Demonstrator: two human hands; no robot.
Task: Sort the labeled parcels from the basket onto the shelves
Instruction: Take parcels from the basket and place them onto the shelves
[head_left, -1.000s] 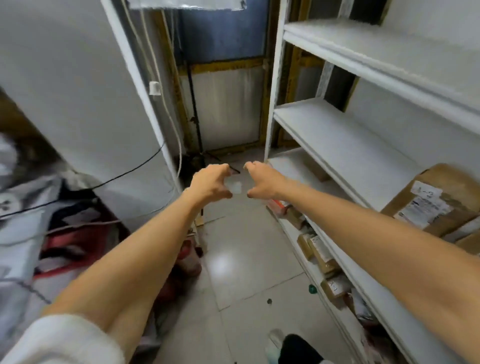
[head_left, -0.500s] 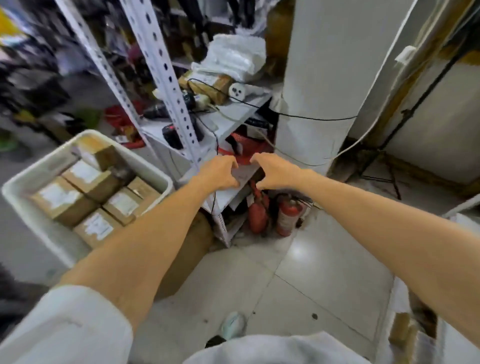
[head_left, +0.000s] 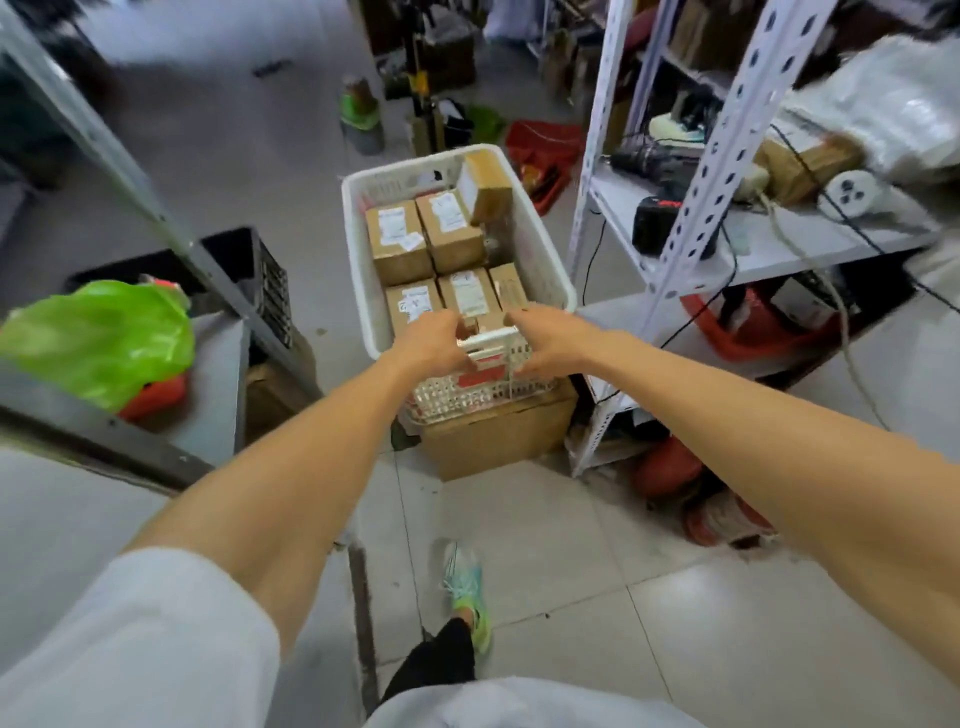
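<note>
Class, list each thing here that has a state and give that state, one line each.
basket, loaded, standing on a cardboard box
parcels, labels up, packed side by side
far parcel, tilted against the basket wall
left hand, fingers curled at near rim, grip unclear
right hand, fingers curled at near rim, grip unclear

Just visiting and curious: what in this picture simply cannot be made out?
Head view, parcels: label print too small and blurred to read.
Head view, left hand and right hand: fingertips hidden behind the hands themselves, so any grip on the basket is unclear.
Head view, basket depth: top parcels hide any layers beneath.
Head view, white bags: motion-blurred, cut off by the right edge.
</note>
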